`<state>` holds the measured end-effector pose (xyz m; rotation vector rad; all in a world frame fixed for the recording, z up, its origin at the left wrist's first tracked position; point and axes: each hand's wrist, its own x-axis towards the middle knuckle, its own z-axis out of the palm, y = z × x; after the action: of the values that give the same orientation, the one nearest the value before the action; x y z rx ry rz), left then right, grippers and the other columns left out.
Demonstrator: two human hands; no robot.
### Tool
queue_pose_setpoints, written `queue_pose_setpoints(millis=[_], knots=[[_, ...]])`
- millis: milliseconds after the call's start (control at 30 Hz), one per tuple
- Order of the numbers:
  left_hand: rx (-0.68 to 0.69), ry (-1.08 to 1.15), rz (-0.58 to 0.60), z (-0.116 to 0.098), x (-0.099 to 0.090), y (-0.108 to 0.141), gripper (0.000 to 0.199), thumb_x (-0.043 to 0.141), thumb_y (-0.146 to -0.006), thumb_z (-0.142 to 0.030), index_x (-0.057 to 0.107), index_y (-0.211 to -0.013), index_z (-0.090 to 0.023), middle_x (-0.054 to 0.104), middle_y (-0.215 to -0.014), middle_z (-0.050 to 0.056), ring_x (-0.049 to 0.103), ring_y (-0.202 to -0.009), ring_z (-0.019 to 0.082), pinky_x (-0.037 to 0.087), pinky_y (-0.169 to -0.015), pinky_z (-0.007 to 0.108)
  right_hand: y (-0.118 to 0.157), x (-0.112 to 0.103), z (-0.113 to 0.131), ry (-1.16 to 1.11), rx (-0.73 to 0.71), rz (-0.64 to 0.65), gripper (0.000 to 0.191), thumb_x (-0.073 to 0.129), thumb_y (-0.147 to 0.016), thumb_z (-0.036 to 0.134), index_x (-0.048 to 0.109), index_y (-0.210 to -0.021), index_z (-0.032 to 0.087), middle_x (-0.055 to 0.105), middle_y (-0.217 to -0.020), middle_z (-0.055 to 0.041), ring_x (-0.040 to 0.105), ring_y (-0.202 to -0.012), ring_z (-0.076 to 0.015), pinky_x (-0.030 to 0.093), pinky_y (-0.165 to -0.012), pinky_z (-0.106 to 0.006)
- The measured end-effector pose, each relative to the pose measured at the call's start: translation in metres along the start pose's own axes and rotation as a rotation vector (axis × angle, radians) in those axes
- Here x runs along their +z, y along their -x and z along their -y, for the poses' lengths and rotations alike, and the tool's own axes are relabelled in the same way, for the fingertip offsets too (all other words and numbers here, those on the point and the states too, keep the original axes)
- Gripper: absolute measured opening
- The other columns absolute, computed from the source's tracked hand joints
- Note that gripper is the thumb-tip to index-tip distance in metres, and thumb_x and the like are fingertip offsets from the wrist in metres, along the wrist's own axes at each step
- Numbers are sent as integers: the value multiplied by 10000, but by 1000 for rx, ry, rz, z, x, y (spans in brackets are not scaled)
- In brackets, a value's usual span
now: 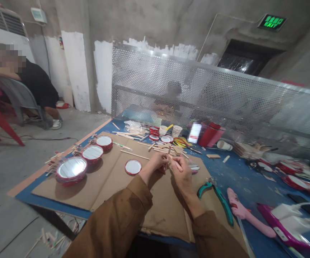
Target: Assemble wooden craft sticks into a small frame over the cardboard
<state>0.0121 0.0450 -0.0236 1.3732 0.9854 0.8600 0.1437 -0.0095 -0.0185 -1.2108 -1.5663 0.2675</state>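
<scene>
1. Right hand (181,173) pinched shut on a wooden stick (175,164), lol tiny thing.
2. Left hand (155,163) is right up against it, fingers curled, can't tell if it's gripping.
3. Stick's over the cardboard (155,200), near a red-rimmed lid (132,167).
4. Green sign (272,22) up top reads EXIT.

Pink glue gun (241,211) beside green pliers (222,204)

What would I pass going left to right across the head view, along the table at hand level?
Red-rimmed round dish, small red-rimmed white disc, left hand, right hand pinching a wooden stick, teal-handled pliers, pink glue gun, magenta device
</scene>
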Motion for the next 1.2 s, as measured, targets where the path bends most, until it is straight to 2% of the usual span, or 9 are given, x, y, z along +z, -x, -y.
queue_pose_setpoints(millis=[233,433,667,767,933,1033,1200], knots=[[-18,-11,-17,2,1,-1,118,557,-908,-131,616,-806,-132,536,-485,-33,518,-390,97,456,-443,187,0,-1,1,5,-2,10,337,591,-885,548,639,-819,221,714,-767,-46,630,-708,-205,517,-727,-339],[-30,18,17,-7,0,7,127,607,-905,-156,587,-782,-138,552,-512,-41,513,-396,73,474,-469,182,0,-2,2,8,14,-86,327,595,-880,525,654,-817,210,697,-741,-41,611,-701,-201,498,-701,-328],[-21,4,28,-7,1,5,157,539,-902,-98,578,-756,-142,527,-480,-41,507,-391,82,466,-458,179,-1,1,0,17,-16,-24,338,575,-881,546,646,-844,217,708,-799,-54,621,-743,-211,507,-730,-339],[-21,5,27,-3,0,3,130,557,-900,-121,588,-775,-140,535,-483,-40,513,-389,84,466,-454,179,-1,0,1,18,-15,-14,326,582,-875,538,632,-807,223,695,-761,-44,617,-717,-207,503,-708,-331],[-45,23,27,-1,-1,1,97,643,-884,-197,603,-820,-136,569,-512,-32,531,-395,80,480,-467,182,-3,-2,4,41,-3,-112,290,582,-878,506,630,-778,237,691,-732,-47,615,-727,-214,487,-681,-318],[-57,9,25,-3,-1,1,98,654,-877,-202,609,-822,-135,564,-500,-32,537,-398,85,481,-468,184,-3,-1,4,56,-25,-84,304,566,-882,514,645,-797,233,700,-751,-48,613,-737,-212,492,-700,-323],[-27,0,30,-3,-1,3,109,570,-890,-131,604,-786,-138,548,-494,-36,521,-394,83,466,-464,180,-3,1,2,36,-38,-37,301,569,-875,514,633,-809,227,694,-762,-39,606,-716,-203,501,-711,-333]])
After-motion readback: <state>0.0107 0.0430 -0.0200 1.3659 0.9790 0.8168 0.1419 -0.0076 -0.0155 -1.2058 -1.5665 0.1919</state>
